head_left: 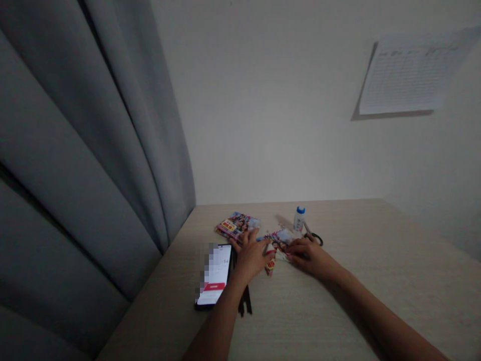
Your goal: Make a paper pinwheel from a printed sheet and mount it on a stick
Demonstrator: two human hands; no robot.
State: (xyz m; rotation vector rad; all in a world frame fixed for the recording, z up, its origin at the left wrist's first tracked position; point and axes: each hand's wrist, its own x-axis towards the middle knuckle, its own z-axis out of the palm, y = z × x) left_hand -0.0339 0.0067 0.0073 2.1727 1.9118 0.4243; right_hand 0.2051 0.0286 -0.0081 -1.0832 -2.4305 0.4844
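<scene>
A colourful printed paper (280, 235) lies on the table between my two hands, partly covered by them. My left hand (251, 254) rests on the paper's left side with its fingers spread. Under its fingertips a small folded piece of the same kind of print (270, 265) points toward me. At the paper's right edge my right hand (307, 253) has its fingers pinched together on it. White underside shows near those fingers. Fine detail at the fingertips is too small to tell.
Beyond the hands stand a blue-capped glue bottle (299, 219) and dark-handled scissors (317, 238). A stack of printed flyers (235, 224) lies back left. A lit phone (215, 281) and dark strips (247, 302) flank my left forearm. A grey curtain (112, 125) hangs along the left.
</scene>
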